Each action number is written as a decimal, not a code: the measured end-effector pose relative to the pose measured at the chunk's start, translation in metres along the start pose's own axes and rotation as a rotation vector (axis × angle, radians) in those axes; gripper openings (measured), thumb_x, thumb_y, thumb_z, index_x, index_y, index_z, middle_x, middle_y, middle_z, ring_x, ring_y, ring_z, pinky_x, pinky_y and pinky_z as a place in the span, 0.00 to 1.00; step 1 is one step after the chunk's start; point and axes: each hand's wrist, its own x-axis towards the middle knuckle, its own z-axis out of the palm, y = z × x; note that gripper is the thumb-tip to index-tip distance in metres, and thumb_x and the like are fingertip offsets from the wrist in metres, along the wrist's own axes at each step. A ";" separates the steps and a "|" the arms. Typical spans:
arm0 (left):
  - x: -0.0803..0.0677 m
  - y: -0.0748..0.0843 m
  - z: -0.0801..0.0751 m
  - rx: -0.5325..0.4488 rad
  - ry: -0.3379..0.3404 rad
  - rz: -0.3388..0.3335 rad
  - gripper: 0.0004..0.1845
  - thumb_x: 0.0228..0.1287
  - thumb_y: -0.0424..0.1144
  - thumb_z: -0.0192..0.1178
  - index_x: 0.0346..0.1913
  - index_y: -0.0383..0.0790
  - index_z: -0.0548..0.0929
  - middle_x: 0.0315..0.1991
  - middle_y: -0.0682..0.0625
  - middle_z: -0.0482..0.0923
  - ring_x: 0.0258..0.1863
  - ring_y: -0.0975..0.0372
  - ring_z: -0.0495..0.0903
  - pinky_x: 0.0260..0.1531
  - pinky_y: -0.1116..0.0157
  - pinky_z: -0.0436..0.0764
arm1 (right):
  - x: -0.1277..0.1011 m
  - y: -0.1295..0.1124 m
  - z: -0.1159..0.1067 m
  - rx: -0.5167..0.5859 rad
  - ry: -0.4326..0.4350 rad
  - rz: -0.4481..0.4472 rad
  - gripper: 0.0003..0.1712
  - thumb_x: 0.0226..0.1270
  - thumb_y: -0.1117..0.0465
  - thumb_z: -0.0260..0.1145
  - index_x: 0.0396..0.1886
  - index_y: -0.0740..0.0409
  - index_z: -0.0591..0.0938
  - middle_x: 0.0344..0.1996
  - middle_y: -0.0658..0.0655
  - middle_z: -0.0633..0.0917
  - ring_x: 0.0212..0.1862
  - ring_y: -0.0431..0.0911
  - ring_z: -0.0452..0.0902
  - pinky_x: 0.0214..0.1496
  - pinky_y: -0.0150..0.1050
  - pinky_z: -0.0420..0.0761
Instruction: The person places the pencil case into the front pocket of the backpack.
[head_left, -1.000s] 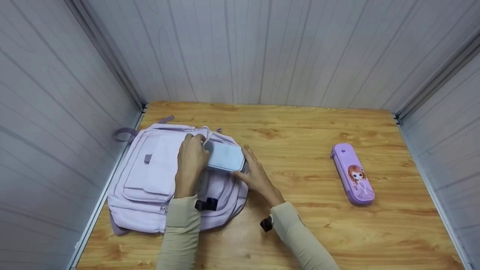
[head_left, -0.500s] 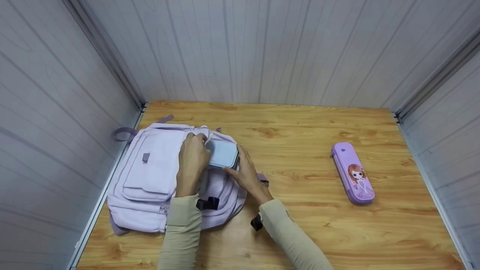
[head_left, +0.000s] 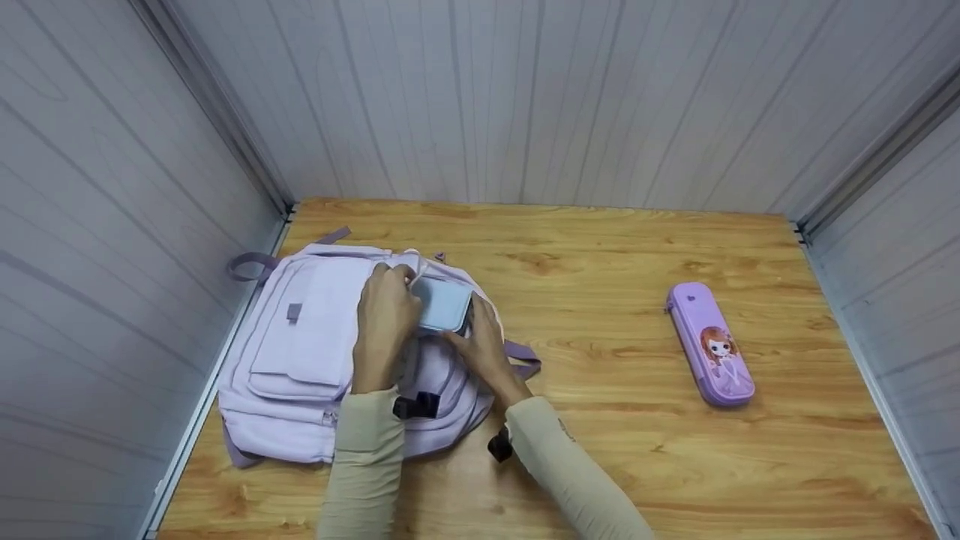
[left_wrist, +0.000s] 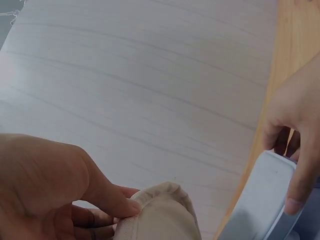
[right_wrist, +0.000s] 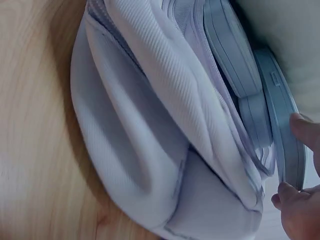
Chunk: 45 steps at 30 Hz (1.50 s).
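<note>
A pale lilac backpack (head_left: 307,330) lies on the wooden table with its opening to the right. My left hand (head_left: 385,315) pinches the fabric edge (left_wrist: 165,215) of the opening between thumb and fingers. A light blue, rounded flat case (head_left: 445,304) is partly inside the opening. My right hand (head_left: 484,341) grips the outer end of this case, thumb on the near side and fingers on the far side. Other blue-grey cases (right_wrist: 232,47) show inside the backpack, beside the held case in the right wrist view. The case's inner end is hidden in the head view.
A purple pencil case (head_left: 709,341) with a cartoon girl lies on the right of the table (head_left: 600,285). Pale panel walls (head_left: 525,105) enclose the back and sides. A purple strap (head_left: 525,358) sticks out to the right of the backpack.
My right hand has moved left with the blue case, which now sits deeper in the backpack. My left hand has kept its hold on the edge. The strap at the right has come into view.
</note>
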 end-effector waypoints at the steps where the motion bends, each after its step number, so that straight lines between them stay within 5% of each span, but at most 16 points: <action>1: 0.000 0.000 0.000 0.000 0.000 -0.002 0.15 0.53 0.25 0.54 0.44 0.30 0.84 0.39 0.35 0.79 0.41 0.43 0.79 0.45 0.49 0.75 | 0.001 -0.001 0.001 -0.003 0.002 -0.001 0.48 0.50 0.59 0.75 0.65 0.79 0.62 0.60 0.75 0.70 0.65 0.63 0.66 0.67 0.51 0.65; 13: -0.002 0.000 0.002 -0.007 0.000 -0.007 0.15 0.53 0.26 0.54 0.44 0.31 0.84 0.40 0.35 0.78 0.42 0.43 0.79 0.45 0.49 0.75 | 0.009 -0.005 0.011 0.031 -0.042 0.053 0.47 0.52 0.61 0.74 0.66 0.78 0.61 0.62 0.74 0.69 0.66 0.62 0.65 0.69 0.49 0.64; 26: -0.002 0.000 0.005 -0.016 -0.022 -0.008 0.16 0.54 0.26 0.54 0.45 0.31 0.84 0.40 0.35 0.78 0.42 0.43 0.79 0.45 0.50 0.75 | 0.008 -0.013 0.026 0.003 0.046 0.097 0.40 0.51 0.62 0.73 0.62 0.74 0.68 0.51 0.67 0.75 0.57 0.56 0.73 0.62 0.46 0.71; 35: -0.001 0.001 0.007 -0.027 -0.010 -0.007 0.16 0.54 0.26 0.53 0.45 0.31 0.84 0.41 0.36 0.79 0.42 0.44 0.80 0.45 0.50 0.76 | 0.005 -0.014 0.032 0.090 -0.056 0.000 0.34 0.60 0.67 0.66 0.64 0.75 0.66 0.56 0.70 0.75 0.61 0.57 0.72 0.63 0.45 0.72; 45: -0.001 0.000 0.008 -0.030 -0.026 -0.016 0.15 0.54 0.27 0.56 0.45 0.31 0.84 0.41 0.36 0.78 0.43 0.44 0.79 0.47 0.51 0.76 | 0.003 -0.014 0.035 0.105 -0.219 -0.013 0.34 0.68 0.65 0.55 0.70 0.73 0.57 0.69 0.69 0.64 0.71 0.56 0.60 0.71 0.45 0.61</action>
